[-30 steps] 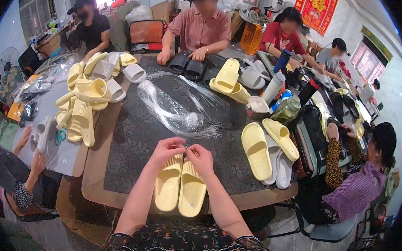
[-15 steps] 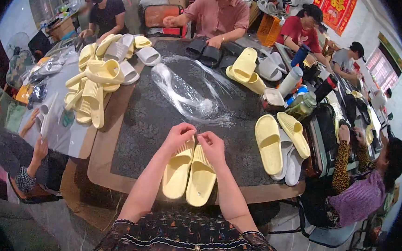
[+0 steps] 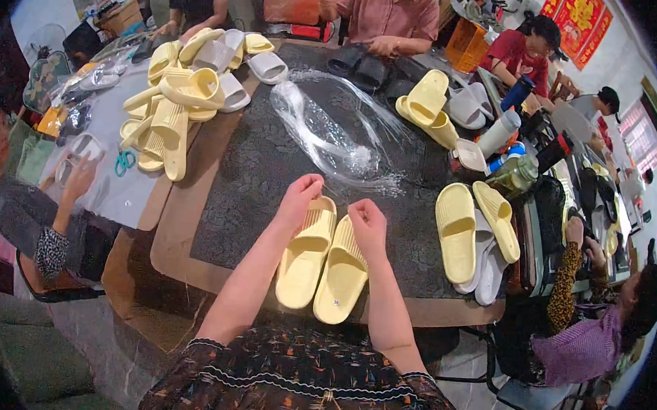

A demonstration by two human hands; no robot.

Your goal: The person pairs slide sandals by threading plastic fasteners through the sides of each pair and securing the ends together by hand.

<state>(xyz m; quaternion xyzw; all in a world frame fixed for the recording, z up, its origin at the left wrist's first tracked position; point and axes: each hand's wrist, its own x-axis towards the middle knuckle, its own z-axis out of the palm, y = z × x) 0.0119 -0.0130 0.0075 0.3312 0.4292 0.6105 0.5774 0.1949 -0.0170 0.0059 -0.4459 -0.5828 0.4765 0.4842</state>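
Down at the near edge of the tabletop (image 3: 270,163) lies a pair of yellow slippers (image 3: 324,262), side by side and touching. The left hand (image 3: 301,195) pinches the far end of the left slipper; the right hand (image 3: 367,224) curls closed over the right one. Clear plastic bags (image 3: 333,133) lie beyond, mid-tabletop.

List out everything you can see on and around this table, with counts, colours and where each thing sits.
Pale yellow slippers: two, side by side, near table edge under the hands.
Clear plastic bags: loose heap, table centre.
Yellow and grey slipper pile: many, far left.
Yellow slippers: two, over grey ones, right edge.
Yellow slippers: a few, far right.
Dark slippers: two, far edge.
Bottles: several, right.
Dark table: one.
Other people: several, seated around.
Left hand: on left slipper's far end.
Right hand: on right slipper's far end.
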